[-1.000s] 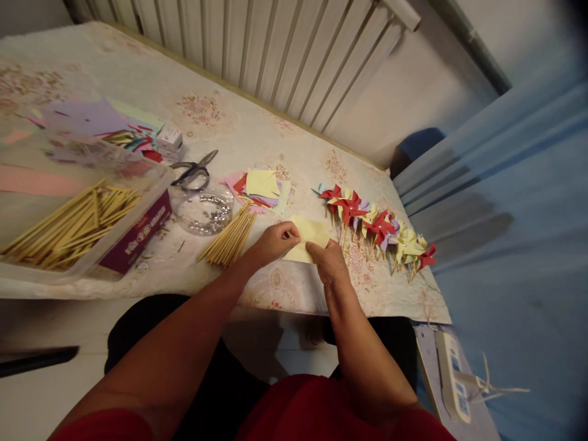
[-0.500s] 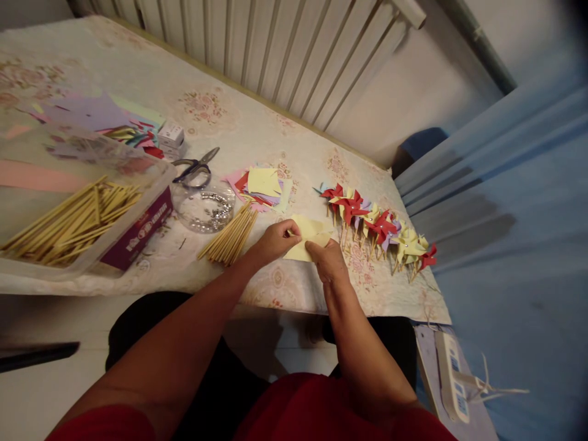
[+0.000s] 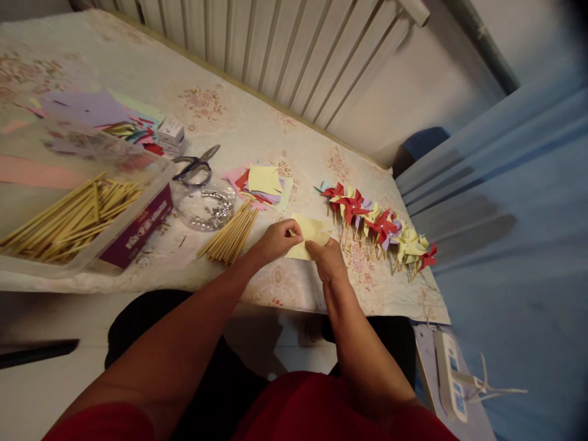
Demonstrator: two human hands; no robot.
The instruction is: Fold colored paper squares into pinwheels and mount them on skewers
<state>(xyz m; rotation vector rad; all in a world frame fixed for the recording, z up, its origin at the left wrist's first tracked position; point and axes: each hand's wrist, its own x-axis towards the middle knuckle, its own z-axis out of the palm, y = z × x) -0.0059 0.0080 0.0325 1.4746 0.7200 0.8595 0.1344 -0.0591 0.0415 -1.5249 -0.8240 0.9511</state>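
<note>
A sheet of yellow paper with slits in it is held over the table's front part. My left hand pinches it from the left, thumb and fingers closed on it. On the right, my right hand grips the paper's other side, thumb toward the middle. Left of my hands lies a bundle of thin wooden sticks. Behind them is a stack of coloured paper squares with a yellow one on top. To the right, finished paper pinwheels on sticks lie in a row.
A clear plastic tub with many sticks stands at the left. Near it are blue-handled scissors, a round clear dish of small metallic pieces, a small box and paper scraps. A power strip lies at lower right.
Both hands keep hold of the yellow paper in nearly the same place. The view has shifted very slightly; the other things lie as before.
</note>
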